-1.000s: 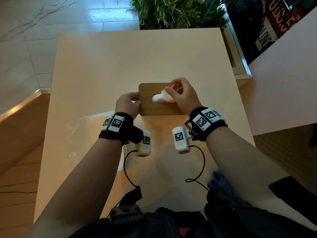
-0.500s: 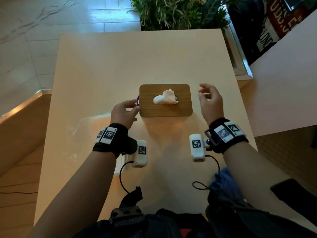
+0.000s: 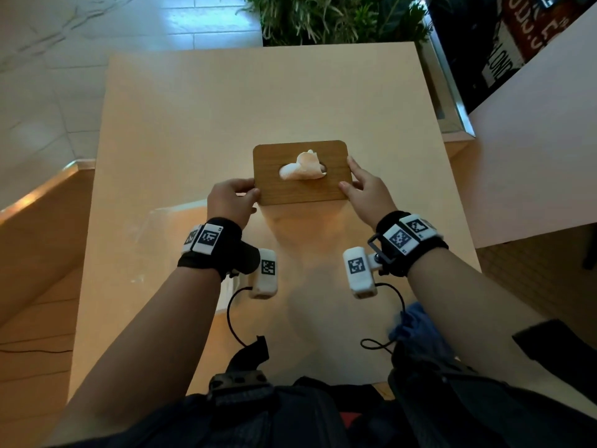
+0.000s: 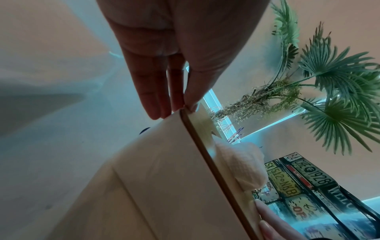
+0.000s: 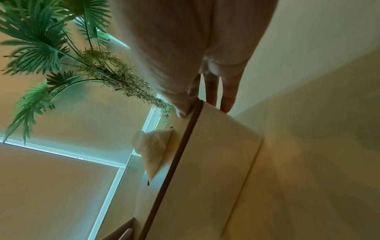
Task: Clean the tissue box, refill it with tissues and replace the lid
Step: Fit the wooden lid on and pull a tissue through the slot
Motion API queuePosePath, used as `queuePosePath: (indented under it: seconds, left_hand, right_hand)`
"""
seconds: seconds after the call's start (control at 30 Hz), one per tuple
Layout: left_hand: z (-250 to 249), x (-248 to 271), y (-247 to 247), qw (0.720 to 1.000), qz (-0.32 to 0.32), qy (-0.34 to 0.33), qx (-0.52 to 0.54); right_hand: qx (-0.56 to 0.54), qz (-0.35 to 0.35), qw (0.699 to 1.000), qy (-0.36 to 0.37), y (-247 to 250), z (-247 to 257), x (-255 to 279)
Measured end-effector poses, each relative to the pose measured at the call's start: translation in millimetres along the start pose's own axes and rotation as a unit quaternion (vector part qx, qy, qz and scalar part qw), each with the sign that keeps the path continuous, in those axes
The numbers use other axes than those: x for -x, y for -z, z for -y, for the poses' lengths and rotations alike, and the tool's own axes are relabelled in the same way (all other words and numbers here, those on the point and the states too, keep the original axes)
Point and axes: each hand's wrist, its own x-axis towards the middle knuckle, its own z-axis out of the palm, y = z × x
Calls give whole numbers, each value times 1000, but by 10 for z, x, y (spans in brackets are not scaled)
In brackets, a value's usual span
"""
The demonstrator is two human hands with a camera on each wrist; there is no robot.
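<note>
The tissue box (image 4: 164, 162) stands mid-table, white-walled under a brown wooden lid (image 3: 290, 195). A white tissue (image 3: 302, 168) pokes up through the lid's slot. My left hand (image 3: 231, 198) grips the box's left end, thumb on the lid's edge and fingers down the side wall, as the left wrist view shows (image 4: 179, 105). My right hand (image 3: 361, 189) grips the right end the same way. In the right wrist view its thumb lies on the lid and its fingers (image 5: 226, 100) run along the wall (image 5: 216, 154).
The pale table (image 3: 226, 108) has bare surface beyond the box. A crumpled clear plastic sheet (image 3: 155, 234) lies at the left and a blue cloth (image 3: 416, 321) at the near right edge. A plant (image 3: 323, 17) stands past the far edge; a second table (image 3: 533, 140) is on the right.
My right hand let go of the tissue, swung out to the right, then came in onto the box's right end. The left hand stayed at the left end.
</note>
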Motion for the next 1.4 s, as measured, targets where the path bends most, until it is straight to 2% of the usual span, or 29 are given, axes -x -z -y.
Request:
queuePosePath:
  seconds: [0.2, 0.3, 0.4, 0.5, 0.57, 0.73, 0.9, 1.0, 1.07, 1.17, 1.27, 1.4]
  left_hand:
    - [-35, -20, 40, 998, 0, -15, -53]
    - [-27, 23, 68, 994, -1, -37, -102]
    - [-59, 97, 29, 977, 4, -146, -158]
    - [-119, 113, -94, 948, 31, -233, -215]
    - [-172, 104, -183, 931, 39, -256, -257]
    - [-220, 66, -256, 897, 59, -209, -384]
    - [-173, 63, -243, 903, 80, -188, -377]
    - [-153, 72, -202, 931, 74, -192, -302]
    - [-111, 66, -136, 959, 41, -184, -213]
    - [-22, 54, -21, 989, 4, -86, -117]
    - [17, 74, 1, 1000, 12, 9, 1]
    - [-27, 87, -2, 1000, 10, 12, 26]
  right_hand:
    - [9, -5, 1000, 3, -9, -2, 24]
    - [17, -64, 997, 39, -22, -20, 71]
    - [78, -135, 980, 124, -81, -6, 109]
    - [119, -127, 975, 138, -151, 88, 80]
    - [136, -109, 975, 138, -183, 151, 41]
    - [157, -95, 974, 132, -240, 201, -54]
    - [154, -99, 975, 125, -274, 207, -95]
    - [120, -109, 978, 133, -244, 191, -84]
    - [73, -140, 980, 123, -201, 147, -69]
    - [6, -160, 986, 51, -131, 48, -48]
    - [-31, -133, 990, -22, -105, -24, -33]
    - [-39, -131, 990, -29, -96, -21, -38]
